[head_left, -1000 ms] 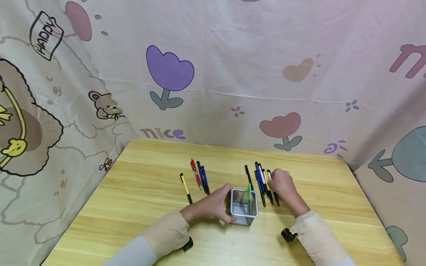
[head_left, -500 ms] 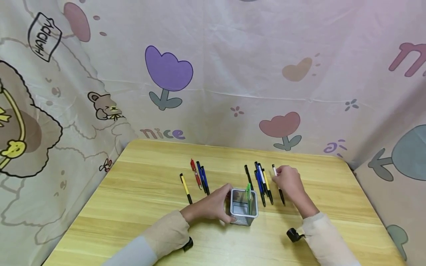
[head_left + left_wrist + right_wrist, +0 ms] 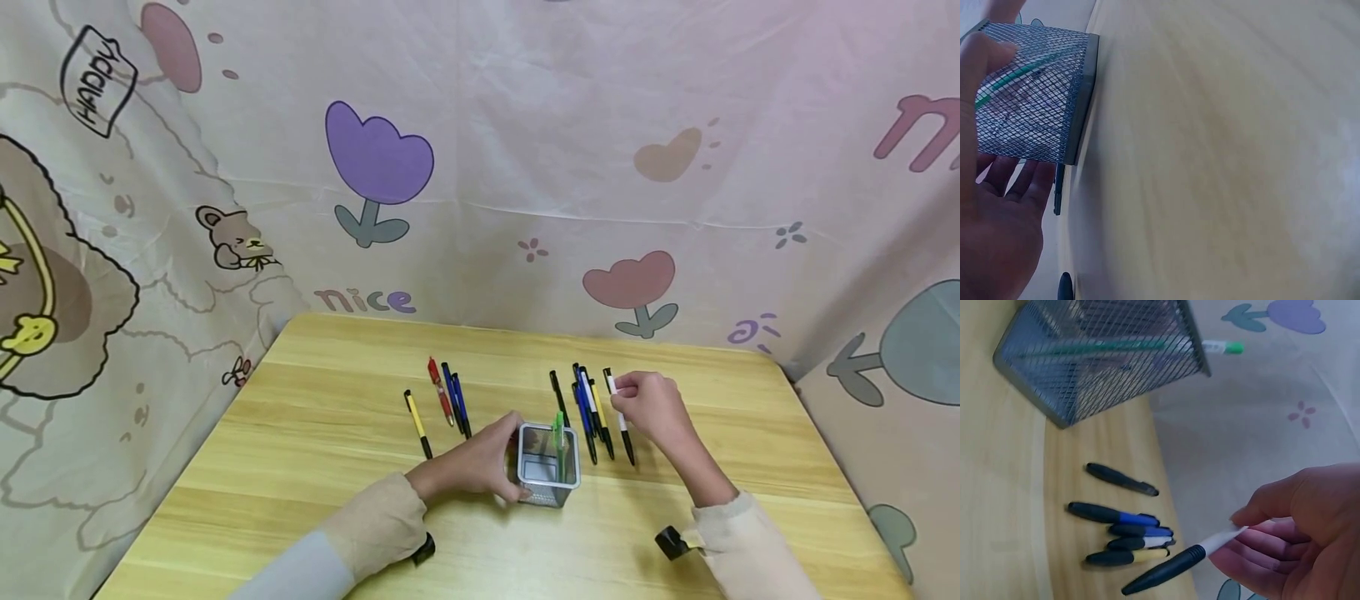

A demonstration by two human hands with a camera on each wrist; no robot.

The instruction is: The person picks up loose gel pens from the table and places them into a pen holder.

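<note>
My left hand [image 3: 480,460] grips a square metal mesh pen holder [image 3: 551,493] that stands upright on the table, thumb on one side and fingers on the other. One green pen [image 3: 560,437] leans inside it. To the right, my right hand [image 3: 654,408] pinches a white pen [image 3: 622,421] with a black grip section. In the right wrist view this pen [image 3: 1175,565] is held between thumb and fingers, its black end pointing down, apart from the other pens. The left wrist view shows the thumb [image 3: 988,55] against the mesh.
Beside the holder lie a black pen [image 3: 558,394] and a close group of blue, white and yellow pens [image 3: 602,421]. Left of it are a red pen [image 3: 441,392], two blue pens [image 3: 460,406] and a yellow pen [image 3: 417,423]. Printed cloth [image 3: 495,167] hangs behind the wooden table [image 3: 315,425].
My right hand has drawn the white pen out to the right, away from the group, and raised it. The left hand and the pen holder stay in place.
</note>
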